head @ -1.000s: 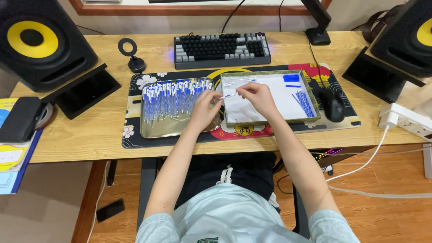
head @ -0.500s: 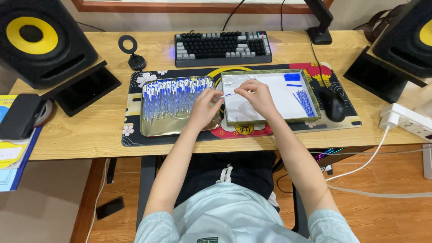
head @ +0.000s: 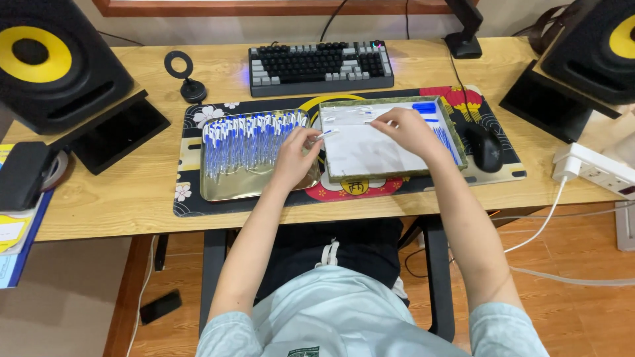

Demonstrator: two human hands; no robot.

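Left hand (head: 296,153) at frame centre, pinching one blue-and-white pen (head: 327,134) by thumb + forefinger, tip aimed right over the gap between trays, prob. so the other hand can meet it. Right hand (head: 408,128) just right of centre, fingers curled low on white tray (head: 344,173); grip closed on some small pale part or not, cannot tell. Metal tray (head: 228,190) w/ rows of pens left of centre, close to left hand for easy reach; keyboard (head: 321,65) pushed back to upper centre, mouse (head: 485,147) off to the right.

The counter (head: 119,211) is light wood grain. A wooden window sill (head: 264,6) runs along the pale wall (head: 218,30) behind it. The floor (head: 575,317) is reddish-brown tile. A black chair frame (head: 436,277) stands below the counter.
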